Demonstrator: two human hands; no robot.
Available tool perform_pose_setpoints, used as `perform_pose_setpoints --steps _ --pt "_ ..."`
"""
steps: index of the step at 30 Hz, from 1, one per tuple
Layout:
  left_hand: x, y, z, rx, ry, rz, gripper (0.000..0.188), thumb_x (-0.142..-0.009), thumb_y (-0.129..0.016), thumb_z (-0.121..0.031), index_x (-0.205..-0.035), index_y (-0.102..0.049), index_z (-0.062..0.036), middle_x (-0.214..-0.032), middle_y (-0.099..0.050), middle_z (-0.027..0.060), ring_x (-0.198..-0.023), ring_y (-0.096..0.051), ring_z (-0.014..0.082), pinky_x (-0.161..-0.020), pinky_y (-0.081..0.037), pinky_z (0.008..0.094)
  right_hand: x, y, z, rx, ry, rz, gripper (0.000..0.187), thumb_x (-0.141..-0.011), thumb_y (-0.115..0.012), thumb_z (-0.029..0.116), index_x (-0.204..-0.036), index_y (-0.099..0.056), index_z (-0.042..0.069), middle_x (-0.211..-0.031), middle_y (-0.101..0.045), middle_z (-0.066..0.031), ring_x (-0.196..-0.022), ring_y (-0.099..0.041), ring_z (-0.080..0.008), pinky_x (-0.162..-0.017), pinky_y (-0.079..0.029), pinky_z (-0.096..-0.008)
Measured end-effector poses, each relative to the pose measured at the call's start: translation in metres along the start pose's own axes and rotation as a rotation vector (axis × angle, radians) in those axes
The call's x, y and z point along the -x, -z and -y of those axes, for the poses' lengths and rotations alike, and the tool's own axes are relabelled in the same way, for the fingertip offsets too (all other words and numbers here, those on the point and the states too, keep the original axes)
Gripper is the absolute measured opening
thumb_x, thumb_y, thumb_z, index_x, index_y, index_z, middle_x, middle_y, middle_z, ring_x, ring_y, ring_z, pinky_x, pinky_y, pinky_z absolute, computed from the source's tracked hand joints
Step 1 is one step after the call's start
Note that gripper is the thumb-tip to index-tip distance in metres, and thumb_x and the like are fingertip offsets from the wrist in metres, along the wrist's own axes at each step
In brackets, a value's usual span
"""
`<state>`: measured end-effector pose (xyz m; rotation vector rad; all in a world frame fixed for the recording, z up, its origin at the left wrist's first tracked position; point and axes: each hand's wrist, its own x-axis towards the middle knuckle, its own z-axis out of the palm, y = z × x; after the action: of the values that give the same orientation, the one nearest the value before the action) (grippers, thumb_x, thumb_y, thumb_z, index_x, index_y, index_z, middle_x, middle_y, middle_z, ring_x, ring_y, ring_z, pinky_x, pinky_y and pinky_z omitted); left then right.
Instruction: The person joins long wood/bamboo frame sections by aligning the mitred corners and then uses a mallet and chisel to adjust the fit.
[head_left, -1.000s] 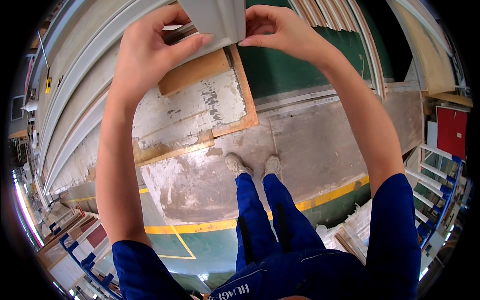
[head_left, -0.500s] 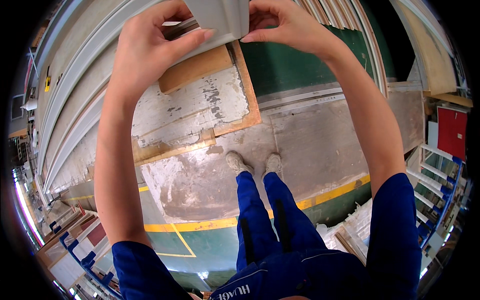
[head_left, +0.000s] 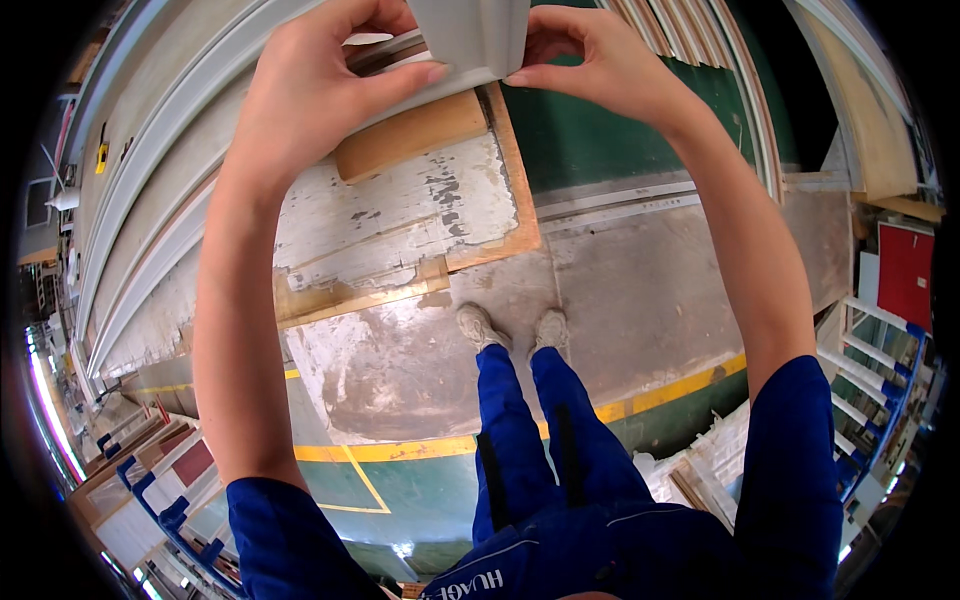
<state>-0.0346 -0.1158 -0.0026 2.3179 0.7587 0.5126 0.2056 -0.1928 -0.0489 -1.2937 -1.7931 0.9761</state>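
Observation:
At the top of the view, light grey moulding pieces meet at a corner, and a broad grey moulding piece (head_left: pixel 468 38) stands foremost. My left hand (head_left: pixel 315 85) is closed around the left side of this joint. Its thumb lies along the lower grey strip, with the tip against the front piece, and its fingers are partly hidden behind. On the other side, my right hand (head_left: pixel 610 65) pinches the right edge of the same piece, thumb at the lower corner. Its fingertips are partly hidden. Beneath the joint are a wooden block (head_left: pixel 410 138) and a worn, paint-chipped board (head_left: pixel 370 225).
Long curved-looking grey strips (head_left: pixel 150 150) run along the left beside a yellow-handled tool (head_left: pixel 102 157). Several thin strips (head_left: pixel 670 30) lie at upper right. Blue-framed racks (head_left: pixel 880 400) stand at right and lower left. My shoes (head_left: pixel 550 328) rest on a scuffed floor sheet.
Both hands and the grey moulding corner sit slightly farther right in the view, as do the board and block below. The grip of each hand looks the same.

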Motion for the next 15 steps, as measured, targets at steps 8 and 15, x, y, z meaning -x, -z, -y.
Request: perform_pose_setpoints --steps 8,15 --pt "0.001 -0.004 -0.002 0.078 0.000 -0.028 0.042 -0.081 -0.074 -0.020 -0.114 -0.062 0.0027 -0.106 -0.066 0.0130 -0.098 -0.064 0.0192 -0.090 -0.049 0.0317 0.001 -0.012 -0.025 0.027 0.125 -0.122 0.033 -0.080 -0.074 0.016 -0.108 -0.064 0.000 -0.094 -0.068 -0.0073 -0.087 -0.065 -0.0147 -0.085 -0.051 -0.0272" --pt "-0.001 -0.003 0.003 0.039 -0.042 0.000 0.038 -0.082 -0.073 -0.020 -0.111 -0.064 0.0017 -0.101 -0.067 0.0128 -0.095 -0.065 0.0188 -0.089 -0.050 0.0311 0.001 -0.014 -0.027 0.055 0.144 -0.129 0.033 -0.081 -0.073 0.015 -0.109 -0.063 0.000 -0.095 -0.068 -0.0071 -0.088 -0.065 -0.0149 -0.086 -0.051 -0.0277"
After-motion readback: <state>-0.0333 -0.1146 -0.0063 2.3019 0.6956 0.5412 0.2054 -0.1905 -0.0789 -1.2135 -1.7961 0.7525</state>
